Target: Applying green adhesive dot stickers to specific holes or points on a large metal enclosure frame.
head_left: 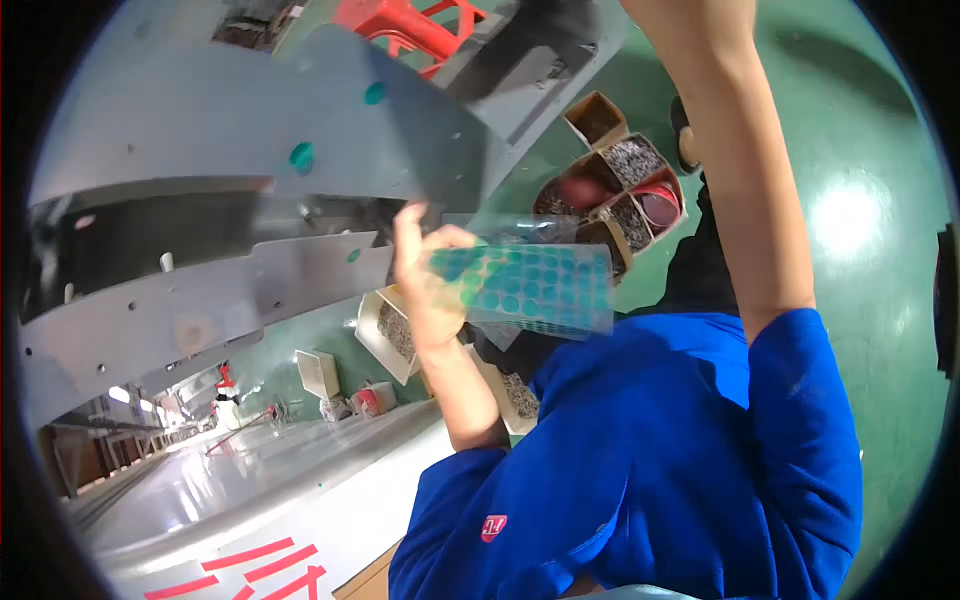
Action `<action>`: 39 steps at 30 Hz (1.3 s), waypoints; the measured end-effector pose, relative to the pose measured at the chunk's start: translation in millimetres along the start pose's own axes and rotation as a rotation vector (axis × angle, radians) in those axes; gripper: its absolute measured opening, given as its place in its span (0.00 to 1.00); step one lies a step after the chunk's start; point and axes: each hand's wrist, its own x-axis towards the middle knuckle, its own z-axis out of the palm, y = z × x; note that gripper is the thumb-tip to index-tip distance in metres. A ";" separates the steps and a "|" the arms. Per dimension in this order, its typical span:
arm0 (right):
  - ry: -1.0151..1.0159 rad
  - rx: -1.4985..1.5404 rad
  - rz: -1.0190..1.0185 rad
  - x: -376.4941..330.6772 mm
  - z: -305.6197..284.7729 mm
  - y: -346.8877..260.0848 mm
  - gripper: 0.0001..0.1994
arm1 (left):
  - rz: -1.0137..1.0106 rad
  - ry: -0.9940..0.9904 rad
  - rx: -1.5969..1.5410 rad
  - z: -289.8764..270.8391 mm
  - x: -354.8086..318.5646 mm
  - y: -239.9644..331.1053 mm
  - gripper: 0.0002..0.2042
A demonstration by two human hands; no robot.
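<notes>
My left hand (432,290) is closed round a clear sheet of round green stickers (545,283), which lies across the palm in front of my blue shirt. Blur softens the fingers, and one of them points up beside a large grey metal panel (220,110). Several green dots, such as the green sticker (301,157), sit on that panel. My right arm is stretched up to the top edge, where only the rear part of my right hand (690,12) shows. Its fingers are cut off by the frame, so whatever it touches is hidden.
Boxes of small metal parts (632,162) stand together on the green floor beyond my lap. Another parts box (395,330) is below the panel. A red plastic stool (410,28) is at the top. Red strips (248,553) lie on a white surface at lower left.
</notes>
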 end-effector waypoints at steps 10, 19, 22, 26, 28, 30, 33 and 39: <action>-0.215 0.297 0.750 -166.4 -56.2 -14.7 0.31 | -0.017 0.024 0.135 40.0 22.6 6.9 0.29; 0.174 0.376 1.074 -193.5 -79.0 -5.7 0.08 | 0.186 0.100 -0.051 94.5 27.9 11.8 0.32; 0.143 0.356 1.063 -185.6 -95.4 -12.5 0.08 | 0.087 -0.118 -0.099 105.6 31.8 24.8 0.21; 0.095 0.335 0.981 -171.4 -110.0 -15.7 0.09 | 0.048 -0.330 0.009 102.3 40.4 26.9 0.08; 0.066 0.314 0.988 -167.0 -114.8 -14.4 0.09 | 0.045 -0.218 -0.126 109.4 40.4 26.1 0.07; 0.003 0.263 1.072 -164.1 -122.6 -11.8 0.10 | -0.081 -0.189 -0.020 107.0 41.6 31.3 0.07; 0.055 -0.904 0.344 -155.5 -114.9 -4.8 0.14 | -0.056 -0.113 0.099 109.4 47.1 30.7 0.07; -0.276 -0.765 0.231 -158.1 -79.5 -37.3 0.12 | 0.090 -0.027 0.098 117.1 52.5 19.1 0.08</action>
